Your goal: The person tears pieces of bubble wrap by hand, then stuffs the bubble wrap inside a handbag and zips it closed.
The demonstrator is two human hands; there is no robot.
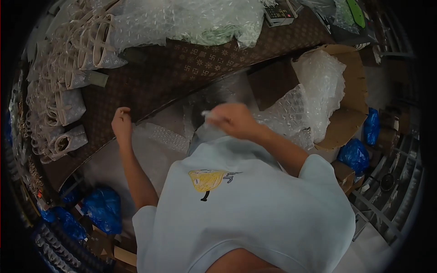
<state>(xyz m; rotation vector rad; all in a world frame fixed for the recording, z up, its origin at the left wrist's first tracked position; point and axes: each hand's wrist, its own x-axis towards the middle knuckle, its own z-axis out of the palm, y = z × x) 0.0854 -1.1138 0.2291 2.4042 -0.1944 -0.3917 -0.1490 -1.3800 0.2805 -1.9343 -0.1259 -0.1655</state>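
Note:
My left hand (122,123) is at the front edge of the brown patterned table (154,82), its fingers curled in. Whether anything is between those fingers I cannot make out. In front of my shirt, my right hand (233,120) is closed and slightly blurred by motion. A small whitish piece (205,113) sticks out from its fingers, too small to name. Several pale handbags (70,107) with handles stand along the table's left side, the closest ones to my left hand. Bubble wrap (191,22) lies heaped across the far side of the table.
An open cardboard box (353,86) to the right holds more bubble wrap (323,91). A calculator (280,14) sits at the far edge. Blue plastic bags (104,209) are on the floor at left, with another blue bag (354,155) at right. A strip of bubble wrap (168,138) lies below the table.

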